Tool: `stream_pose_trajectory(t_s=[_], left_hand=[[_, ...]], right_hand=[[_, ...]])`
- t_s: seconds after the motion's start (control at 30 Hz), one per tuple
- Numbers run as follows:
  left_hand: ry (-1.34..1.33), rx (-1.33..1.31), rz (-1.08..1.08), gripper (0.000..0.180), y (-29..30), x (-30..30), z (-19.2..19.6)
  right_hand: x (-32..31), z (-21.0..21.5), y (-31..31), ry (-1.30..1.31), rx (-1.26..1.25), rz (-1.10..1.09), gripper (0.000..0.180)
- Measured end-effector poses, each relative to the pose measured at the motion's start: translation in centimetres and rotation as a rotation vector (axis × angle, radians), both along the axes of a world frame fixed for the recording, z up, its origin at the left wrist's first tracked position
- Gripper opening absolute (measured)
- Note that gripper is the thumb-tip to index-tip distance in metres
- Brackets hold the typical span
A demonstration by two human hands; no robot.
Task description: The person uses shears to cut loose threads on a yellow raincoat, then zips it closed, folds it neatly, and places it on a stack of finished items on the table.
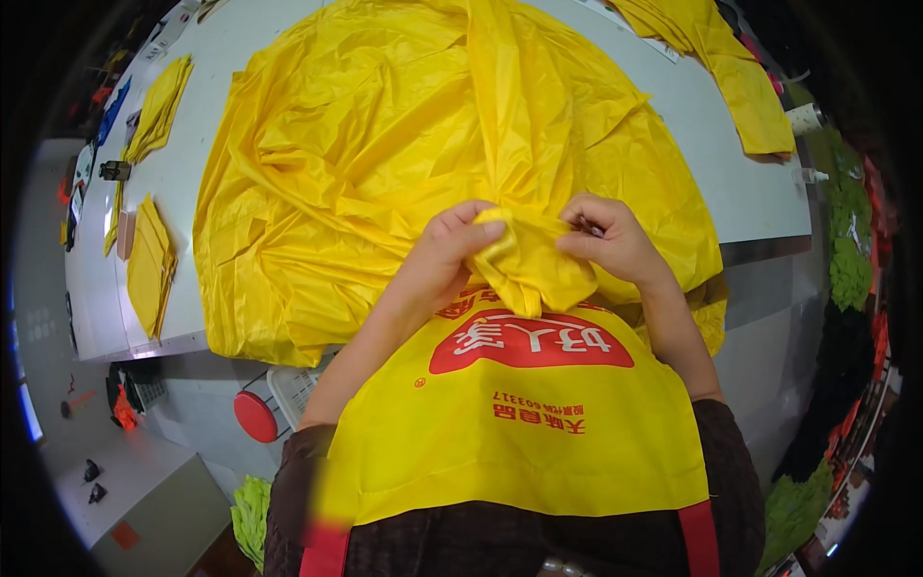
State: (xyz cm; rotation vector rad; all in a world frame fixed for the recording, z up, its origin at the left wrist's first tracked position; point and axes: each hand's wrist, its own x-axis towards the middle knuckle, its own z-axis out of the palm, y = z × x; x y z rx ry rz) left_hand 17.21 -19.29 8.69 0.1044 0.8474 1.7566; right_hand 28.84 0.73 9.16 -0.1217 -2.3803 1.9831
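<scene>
While the long pale grey desk (760, 192) takes up most of the view, a big crinkly sheet of thin yellow fabric (404, 144) lies spread over it and hangs off the near edge. Small flat stacks of folded yellow cloth (151, 264) sit at the left side of the desk. A yellow apron with red print (519, 413) covers the person's front. The left hand (447, 245) and the right hand (611, 240) each have a closed grip on one bunched fold of the fabric, close together. I think pulling it flat and even would work best
</scene>
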Motion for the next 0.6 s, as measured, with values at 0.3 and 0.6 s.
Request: stream_pose_trajectory(t_s=[0.3, 0.6], left_hand=[[0.376, -0.033, 0.027, 0.049, -0.5, -0.4, -0.2], [1.269, -0.509, 0.881, 0.025, 0.2, -7.6, -7.0]], right_hand=[[-2.5, -0.2, -1.9, 0.211, 0.248, -0.545, 0.023], [-4.5, -1.5, -7.2, 0.386, 0.352, -0.024, 0.019]])
